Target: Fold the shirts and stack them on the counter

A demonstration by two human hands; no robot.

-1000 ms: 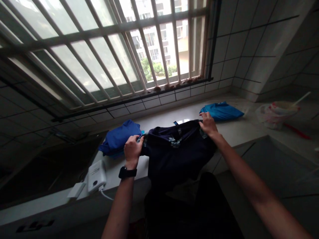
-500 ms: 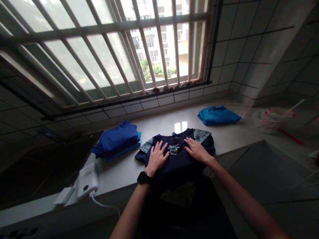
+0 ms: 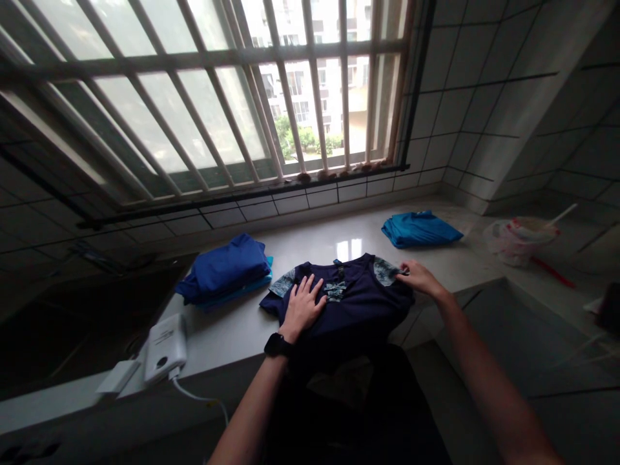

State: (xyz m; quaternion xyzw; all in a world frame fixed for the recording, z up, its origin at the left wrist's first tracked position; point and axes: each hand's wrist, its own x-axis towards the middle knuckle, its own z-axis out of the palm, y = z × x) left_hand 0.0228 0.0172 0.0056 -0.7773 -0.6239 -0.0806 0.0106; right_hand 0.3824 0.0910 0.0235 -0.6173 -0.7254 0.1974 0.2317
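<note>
A dark navy shirt (image 3: 358, 303) with patterned shoulder patches and a small bow-like trim at the chest lies on the counter, its lower part hanging over the front edge. Flat on the chest, to the left of the trim, rests my left hand (image 3: 304, 305), fingers spread; a black watch is on that wrist. My right hand (image 3: 420, 278) pinches the shirt's right sleeve at the edge of its patterned patch. The fabric there is slightly bunched by the fingertips.
Folded blue clothes (image 3: 227, 271) lie left on the counter (image 3: 310, 242), and a folded turquoise garment (image 3: 420, 229) lies back right. A white power bank (image 3: 165, 349) with a cable sits near a dark sink (image 3: 87, 323). A plastic-bagged tub (image 3: 523, 240) stands far right, below a barred window (image 3: 271, 58).
My right hand has left the shirt's chest, moved right and closed on the sleeve. My left hand stays flat on the cloth.
</note>
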